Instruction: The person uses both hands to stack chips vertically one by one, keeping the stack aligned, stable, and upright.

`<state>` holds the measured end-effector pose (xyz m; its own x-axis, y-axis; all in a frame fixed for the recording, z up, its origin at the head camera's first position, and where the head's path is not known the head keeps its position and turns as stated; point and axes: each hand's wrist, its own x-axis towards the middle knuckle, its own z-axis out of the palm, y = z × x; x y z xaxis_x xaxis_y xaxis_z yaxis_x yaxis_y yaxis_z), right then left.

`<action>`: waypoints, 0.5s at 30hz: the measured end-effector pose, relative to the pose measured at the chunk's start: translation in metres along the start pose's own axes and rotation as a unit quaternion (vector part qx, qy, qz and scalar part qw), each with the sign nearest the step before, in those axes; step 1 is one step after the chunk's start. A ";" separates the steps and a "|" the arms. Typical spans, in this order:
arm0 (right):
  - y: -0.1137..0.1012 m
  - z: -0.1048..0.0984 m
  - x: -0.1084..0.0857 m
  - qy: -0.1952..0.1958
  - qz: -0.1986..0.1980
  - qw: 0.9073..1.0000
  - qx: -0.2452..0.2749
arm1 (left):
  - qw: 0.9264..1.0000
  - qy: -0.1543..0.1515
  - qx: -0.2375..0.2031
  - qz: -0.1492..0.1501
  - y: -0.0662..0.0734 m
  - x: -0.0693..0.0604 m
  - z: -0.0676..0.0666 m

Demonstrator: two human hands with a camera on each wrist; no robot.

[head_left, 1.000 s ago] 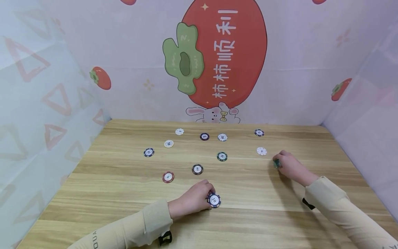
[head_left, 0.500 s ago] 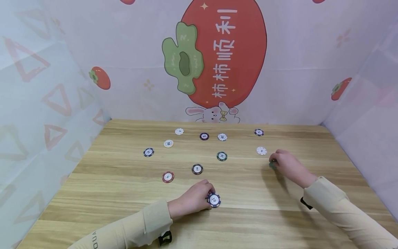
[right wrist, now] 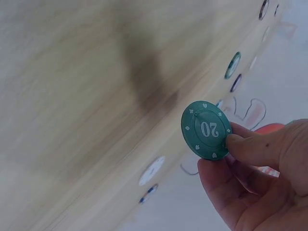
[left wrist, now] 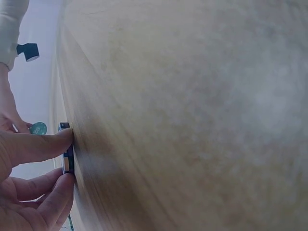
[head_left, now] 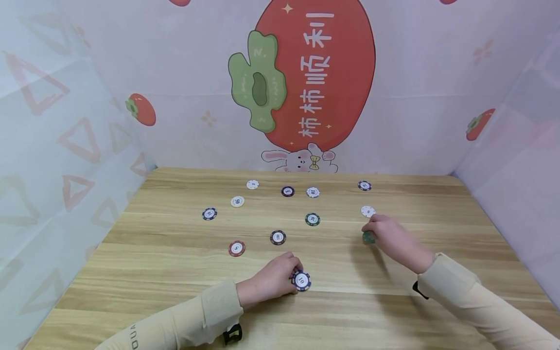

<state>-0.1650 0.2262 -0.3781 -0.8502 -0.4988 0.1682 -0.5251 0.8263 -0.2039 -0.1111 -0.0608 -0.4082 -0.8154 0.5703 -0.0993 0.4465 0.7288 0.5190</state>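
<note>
I have the left hand [head_left: 271, 278] holding a blue chip [head_left: 301, 280] marked 10 by its edges at the near middle of the table [head_left: 341, 321]. The right hand [head_left: 395, 243] pinches a green chip [right wrist: 207, 129] marked 20, raised above the table toward the right, on the near side of a white chip [head_left: 367, 211]. A black chip [head_left: 278, 237] and a red chip [head_left: 236, 248] lie flat, left of the green one.

The held green chip [right wrist: 204, 129] bears white suit marks, the held blue chip [head_left: 302, 281] pale edge blocks round a white centre. The table [head_left: 345, 316] is streaked yellow-brown.
</note>
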 end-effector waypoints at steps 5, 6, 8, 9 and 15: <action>-0.013 0.000 0.002 -0.001 -0.005 1.000 0.006 | 1.000 0.000 0.000 0.000 0.000 0.000 0.000; -0.015 -0.001 0.002 -0.004 -0.004 1.000 0.010 | 1.000 0.000 0.000 0.000 0.000 0.000 0.000; -0.020 -0.001 0.003 -0.006 -0.005 1.000 0.014 | 1.000 -0.001 0.000 0.000 0.000 0.000 0.000; -0.022 -0.001 0.003 -0.004 -0.005 1.000 0.016 | 1.000 -0.001 0.000 0.000 0.000 -0.001 0.000; -0.038 0.000 0.006 -0.010 0.006 0.999 0.048 | 1.000 0.000 0.003 0.002 0.000 -0.001 0.000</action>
<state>-0.1499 0.1924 -0.3692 -0.8561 -0.4956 0.1464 -0.5159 0.8036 -0.2968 -0.1105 -0.0612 -0.4085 -0.8133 0.5735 -0.0981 0.4519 0.7288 0.5144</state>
